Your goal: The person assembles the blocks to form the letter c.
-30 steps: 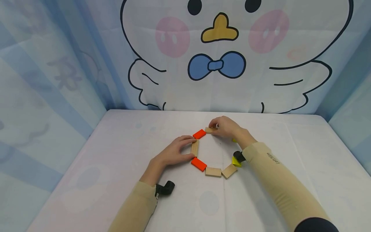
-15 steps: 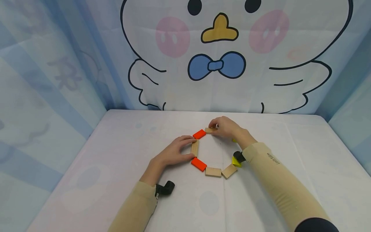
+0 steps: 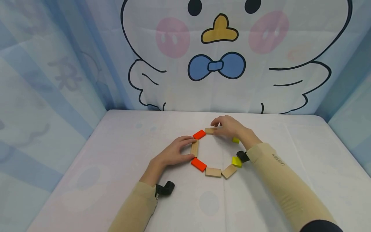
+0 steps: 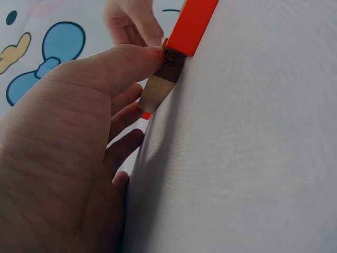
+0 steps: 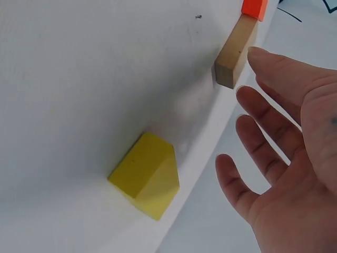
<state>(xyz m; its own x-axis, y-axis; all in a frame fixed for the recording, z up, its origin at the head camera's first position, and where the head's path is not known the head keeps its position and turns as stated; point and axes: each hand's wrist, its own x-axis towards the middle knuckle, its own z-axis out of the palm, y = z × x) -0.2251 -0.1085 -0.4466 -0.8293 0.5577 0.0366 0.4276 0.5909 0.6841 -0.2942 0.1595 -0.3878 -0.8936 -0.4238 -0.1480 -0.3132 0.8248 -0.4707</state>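
My left hand [image 3: 174,151] lies beside an upright-placed wooden block [image 3: 195,148] on the left of a ring of blocks. Its thumb touches one end of that block in the left wrist view, with the relaxed fingers near the other end. At the ring's far side lies another wooden block [image 3: 210,131], small and rectangular. My right hand [image 5: 287,132] hovers just beside it, fingers spread and nothing held. A red block [image 3: 199,134] meets that wooden block's left end. A yellow block [image 5: 150,174] with sloped faces stands apart below the right fingers.
The ring's near side has a red block [image 3: 198,164], two wooden blocks [image 3: 213,172] and a yellow block [image 3: 236,161]. Another yellow block [image 3: 236,140] is partly hidden by the right wrist. A white cloth covers the table [image 3: 116,193]; a printed curtain stands behind.
My right hand has let go of the far wooden block and drawn slightly right, its fingers lifting and spreading. The left hand stays in place.
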